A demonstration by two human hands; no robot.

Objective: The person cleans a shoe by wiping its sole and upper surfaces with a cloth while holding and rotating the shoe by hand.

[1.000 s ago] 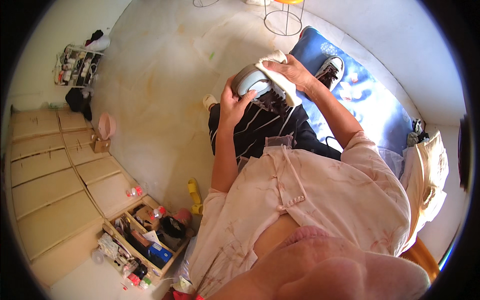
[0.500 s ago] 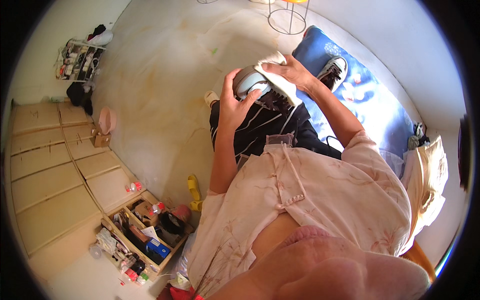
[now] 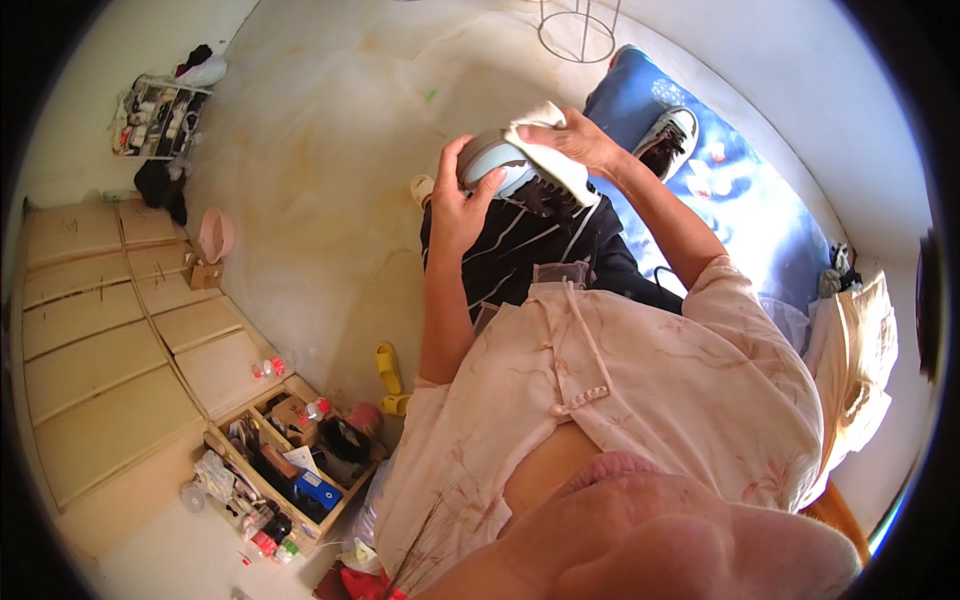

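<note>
No readable text, no legible labels, numbers or signs.

Pale floor shows faint yellowish staining. White wall runs along the right; cream wall at left. Panelled light-wood cabinet fills lower left. Blue patterned covering lies by the right wall, strongly sunlit. Round-based metal stool stands at top edge.

Open air left of left fingers, trousers below, another shoe beyond right wrist
</note>
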